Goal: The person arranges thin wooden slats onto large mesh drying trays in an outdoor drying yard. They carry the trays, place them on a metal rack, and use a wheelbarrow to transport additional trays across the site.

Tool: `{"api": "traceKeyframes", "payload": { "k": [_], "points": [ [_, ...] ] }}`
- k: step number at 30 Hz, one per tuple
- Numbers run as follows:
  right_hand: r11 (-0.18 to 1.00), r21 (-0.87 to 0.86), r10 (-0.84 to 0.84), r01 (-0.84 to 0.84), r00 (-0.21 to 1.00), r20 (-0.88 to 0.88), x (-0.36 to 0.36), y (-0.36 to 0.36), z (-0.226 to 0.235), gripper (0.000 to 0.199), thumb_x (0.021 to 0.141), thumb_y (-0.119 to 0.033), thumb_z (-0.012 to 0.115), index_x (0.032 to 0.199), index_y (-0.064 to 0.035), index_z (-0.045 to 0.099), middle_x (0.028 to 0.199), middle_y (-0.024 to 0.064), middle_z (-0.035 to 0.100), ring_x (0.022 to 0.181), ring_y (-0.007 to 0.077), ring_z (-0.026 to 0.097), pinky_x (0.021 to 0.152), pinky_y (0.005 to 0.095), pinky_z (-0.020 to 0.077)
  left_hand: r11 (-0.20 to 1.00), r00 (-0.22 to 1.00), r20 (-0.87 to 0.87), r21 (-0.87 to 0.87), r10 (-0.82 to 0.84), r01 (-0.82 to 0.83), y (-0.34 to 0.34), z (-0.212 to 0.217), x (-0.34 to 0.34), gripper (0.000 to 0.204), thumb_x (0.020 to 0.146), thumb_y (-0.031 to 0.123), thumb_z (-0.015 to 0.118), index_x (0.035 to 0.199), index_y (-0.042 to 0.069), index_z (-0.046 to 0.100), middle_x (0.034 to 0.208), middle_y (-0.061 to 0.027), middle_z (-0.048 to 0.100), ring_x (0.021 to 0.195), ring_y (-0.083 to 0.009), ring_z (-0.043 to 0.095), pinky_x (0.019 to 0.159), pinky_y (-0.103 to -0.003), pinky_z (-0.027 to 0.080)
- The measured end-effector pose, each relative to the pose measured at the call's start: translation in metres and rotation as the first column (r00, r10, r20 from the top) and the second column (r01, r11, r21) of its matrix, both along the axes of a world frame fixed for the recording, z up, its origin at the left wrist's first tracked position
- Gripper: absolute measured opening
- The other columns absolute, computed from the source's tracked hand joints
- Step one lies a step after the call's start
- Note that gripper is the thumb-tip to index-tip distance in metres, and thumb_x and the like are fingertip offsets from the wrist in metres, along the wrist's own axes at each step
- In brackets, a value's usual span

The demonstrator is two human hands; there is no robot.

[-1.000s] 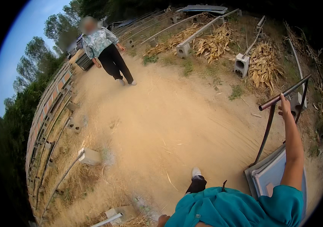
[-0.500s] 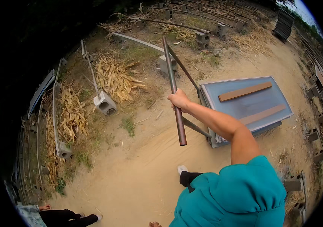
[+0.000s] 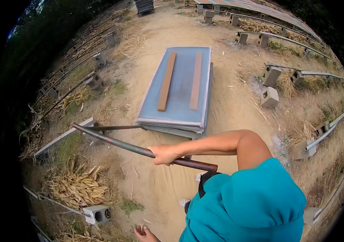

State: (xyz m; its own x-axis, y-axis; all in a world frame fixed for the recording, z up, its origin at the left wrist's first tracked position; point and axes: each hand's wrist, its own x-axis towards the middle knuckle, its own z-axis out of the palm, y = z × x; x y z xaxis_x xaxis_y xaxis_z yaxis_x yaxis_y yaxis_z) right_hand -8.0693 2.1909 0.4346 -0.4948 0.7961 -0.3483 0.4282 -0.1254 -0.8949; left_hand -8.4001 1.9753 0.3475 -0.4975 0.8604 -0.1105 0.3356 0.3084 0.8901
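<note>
My right hand is wrapped round the handlebar of a cart, a long worn metal tube that slants from upper left to lower right. A side bar joins it to the cart's near end. Ahead lies the cart's load, a stack of framed blue-grey mesh screens. On its top rest two wooden slats, a brown one on the left and a paler one on the right. Low at the bottom edge, my left hand hangs apart from the bar, fingers loosely curled and slightly spread, with nothing visible in it.
Sandy ground runs ahead to a dark stack. Rails on concrete blocks line both sides; a block sits right of the cart. At lower left are a dried-leaf pile and a hollow block. A pale beam lies beyond the bar's left end.
My view has swung right, so the cart now sits centrally, pointing ahead. The bar has turned from upright to slanting, still in my right hand. More of my left hand shows; the other person has left view.
</note>
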Motion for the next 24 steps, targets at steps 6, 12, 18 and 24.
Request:
{"api": "traceKeyframes", "payload": {
  "k": [6, 12, 18, 24],
  "points": [
    [0.971, 0.183, -0.213, 0.153, 0.9, 0.38, 0.032, -0.091, 0.008, 0.021, 0.072, -0.005, 0.049, 0.093, -0.0047, 0.047, 0.068, 0.0155, 0.056, 0.049, 0.0259, 0.056, 0.041, 0.0386, 0.0425, 0.913, 0.926, -0.059, 0.156, -0.374, 0.378, 0.135, 0.021, -0.006, 0.057, 0.074, 0.003, 0.06, 0.127, -0.001, 0.039, 0.126, -0.0163, 0.046, 0.109, -0.0282, 0.051, 0.09, -0.04, 0.042],
    [0.644, 0.763, -0.715, 0.052, 0.395, 0.577, 0.031, -0.184, -0.014, 0.012, 0.07, -0.011, 0.057, 0.08, -0.0097, 0.049, 0.063, 0.0069, 0.05, 0.052, 0.0232, 0.056, 0.043, 0.0369, 0.0429, 0.523, 0.325, -0.881, 0.108, -0.343, 0.845, 0.242, 0.095, 0.048, 0.074, 0.064, 0.002, 0.066, 0.13, 0.007, 0.035, 0.136, -0.0193, 0.033, 0.127, -0.0343, 0.031, 0.104, -0.053, 0.02],
    [0.431, 0.875, -0.825, -0.218, 0.298, 0.481, 0.066, -0.207, -0.007, 0.011, 0.065, -0.015, 0.058, 0.075, -0.0133, 0.056, 0.054, -0.0025, 0.035, 0.044, 0.011, 0.045, 0.039, 0.0252, 0.0358, 0.279, 0.048, -0.958, -0.034, -0.283, 0.96, 0.318, 0.09, 0.107, 0.039, 0.066, 0.009, 0.062, 0.104, 0.004, 0.055, 0.123, -0.0175, 0.048, 0.123, -0.0351, 0.037, 0.104, -0.057, 0.016],
    [0.45, 0.861, -0.837, -0.235, 0.224, 0.499, 0.143, -0.207, -0.002, 0.011, 0.06, -0.014, 0.058, 0.07, -0.0121, 0.054, 0.051, -0.0022, 0.034, 0.043, 0.0114, 0.043, 0.038, 0.0262, 0.0327, 0.075, 0.027, -0.964, 0.008, -0.265, 0.997, 0.322, 0.075, 0.167, 0.026, 0.064, 0.013, 0.066, 0.055, 0.009, 0.042, 0.055, -0.008, 0.047, 0.048, -0.0289, 0.049, 0.046, -0.039, 0.038]
  ]
}}
